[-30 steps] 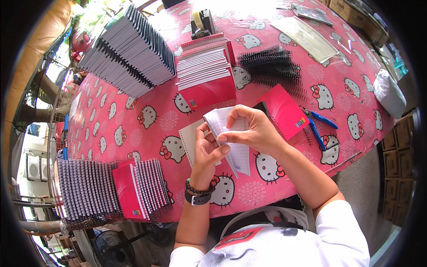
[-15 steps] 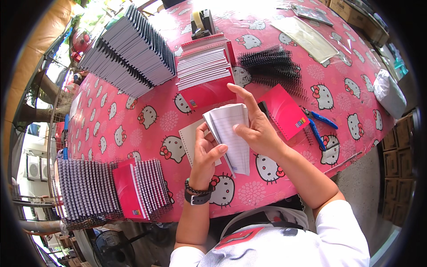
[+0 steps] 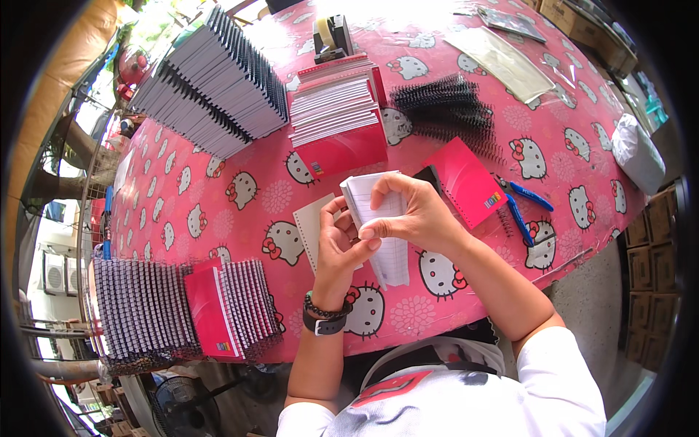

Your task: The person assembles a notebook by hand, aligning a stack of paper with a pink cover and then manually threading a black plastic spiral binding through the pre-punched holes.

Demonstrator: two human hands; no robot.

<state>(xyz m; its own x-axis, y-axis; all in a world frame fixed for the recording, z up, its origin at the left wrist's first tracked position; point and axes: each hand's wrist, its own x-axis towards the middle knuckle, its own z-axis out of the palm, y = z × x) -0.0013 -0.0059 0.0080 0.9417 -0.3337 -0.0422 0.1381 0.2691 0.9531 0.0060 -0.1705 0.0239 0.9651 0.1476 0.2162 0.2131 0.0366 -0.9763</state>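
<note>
A white block of ruled sheets (image 3: 393, 268) is held upright at a slant over the middle of the table. My left hand (image 3: 339, 244) grips its left edge, thumb toward me and fingers behind. Across its upper face lies my right hand (image 3: 419, 211), thumb and curled index finger closed on the pages. Under the left hand a cream card (image 3: 307, 218) with a punched edge rests on the cloth, partly covered. To the right are a red notebook cover (image 3: 466, 180) with punched holes and blue-handled pliers (image 3: 518, 211).
Black wire coils (image 3: 444, 109) lie in a heap behind the red cover. Red-covered page blocks (image 3: 338, 124) and a tall stack of bound notebooks (image 3: 218, 87) stand farther back, near a tape dispenser (image 3: 331, 38). More spiral notebooks (image 3: 145, 309) fill the near left edge of the pink tablecloth (image 3: 218, 197).
My right index finger, stretched out before, has curled down onto the sheets, and the right hand has shifted left toward the left hand. The pages have tilted slightly.
</note>
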